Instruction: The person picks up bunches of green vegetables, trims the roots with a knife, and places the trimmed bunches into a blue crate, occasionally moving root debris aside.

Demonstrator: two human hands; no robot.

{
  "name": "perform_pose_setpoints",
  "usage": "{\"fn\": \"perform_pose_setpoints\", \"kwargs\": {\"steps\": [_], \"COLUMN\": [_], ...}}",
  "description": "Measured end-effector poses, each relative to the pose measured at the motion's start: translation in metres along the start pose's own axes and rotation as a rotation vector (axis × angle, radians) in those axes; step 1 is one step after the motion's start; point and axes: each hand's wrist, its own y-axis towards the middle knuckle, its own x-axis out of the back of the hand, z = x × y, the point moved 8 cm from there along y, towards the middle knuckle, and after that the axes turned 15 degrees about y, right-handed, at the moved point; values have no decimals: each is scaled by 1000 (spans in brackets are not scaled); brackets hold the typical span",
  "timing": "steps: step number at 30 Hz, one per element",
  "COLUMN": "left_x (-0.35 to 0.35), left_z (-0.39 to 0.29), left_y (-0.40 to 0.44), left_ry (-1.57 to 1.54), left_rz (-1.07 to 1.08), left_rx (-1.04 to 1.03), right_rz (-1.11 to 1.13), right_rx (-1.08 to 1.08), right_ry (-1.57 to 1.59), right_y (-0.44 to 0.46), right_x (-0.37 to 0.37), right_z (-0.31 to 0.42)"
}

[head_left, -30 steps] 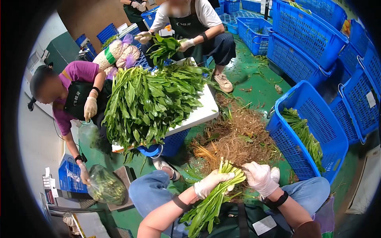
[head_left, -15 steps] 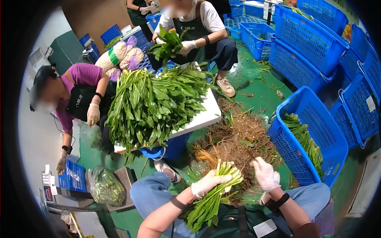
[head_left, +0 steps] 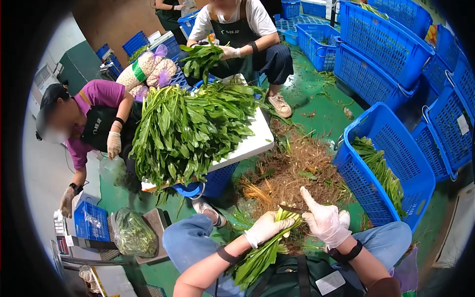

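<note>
My gloved left hand (head_left: 267, 229) is wrapped around a bunch of leafy greens (head_left: 258, 265), the pale stem ends up and the long leaves hanging toward my lap. In my gloved right hand (head_left: 326, 222) is a knife (head_left: 292, 209), its dark blade lying across the stem ends. The index finger of that hand points upward, away from the grip. On the floor just beyond both hands lies a heap of brown roots and trimmings (head_left: 302, 168).
A white board (head_left: 257, 136) carries a big pile of greens (head_left: 193, 128). Right of me stands a blue crate (head_left: 391, 143) holding more greens; stacked crates (head_left: 381, 44) rise behind it. One co-worker (head_left: 242, 34) sits opposite with greens; another (head_left: 106, 104) bends at the left.
My right hand has turned and moved closer to the bunch, bringing the knife blade into view across the stems. The co-worker opposite has lowered their greens.
</note>
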Motion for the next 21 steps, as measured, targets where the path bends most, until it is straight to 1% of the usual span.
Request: {"fn": "perform_pose_setpoints", "kwargs": {"steps": [1, 2, 3, 4, 5, 6, 8, 9, 10, 12, 13, 14, 16, 17, 19, 20, 21], "left_x": [-1, -1, 0, 7, 15, 17, 29, 29, 24, 23, 20, 19, 17, 16, 15, 14, 14], "left_z": [-6, -10, -10, -10, -18, -21, -20, -26, -18, -16, -14, -17, -12, -10, -10, -11, -13], "left_y": [-2, -4, -6, -9, -11, -12, -17, -20, -19, -18, -16, -15, -11, -10, -14, -14, -13], "left_ry": [-20, -38, -31, 121, 266, 252, 624, 684, 690, 808, 853, 854, 964, 963, 1071, 1072, 1054], "left_rz": [-2, -4, -3, -63, -126, -134, -294, -441, -433, -553, -540, -536, -470, -469, -570, -564, -549], "left_rx": [-47, -92, -94, -130, -171, -175, -41, -124, -116, -139, -138, -145, -27, -26, -37, -37, -20], "right_rz": [31, -17, -25, -36, -105, -93, -120, -123, -25, 82, 156, 117, 37, 39, 44, 43, 80], "right_rx": [-71, -196, -314, -428, -343, -337, -213, -124, -102, 1, -24, 39, 103, 102, 42, 36, -26], "right_ry": [-4, 11, -56, -124, -83, -93, 119, 176, 78, -13, -107, -108, -88, -88, -87, -85, -100], "right_y": [-1, -3, -8, -14, -11, -10, -10, -7, -4, 0, 0, 1, 4, 5, 5, 5, 5], "right_x": [0, 2, 5, 10, 19, 20, 19, 16, 13, 0, -8, -9, -9, -9, -10, -10, -11], "right_z": [-8, -30, -63, -90, -80, -76, -43, -20, 1, 19, 19, 22, 23, 23, 19, 18, 11]}}
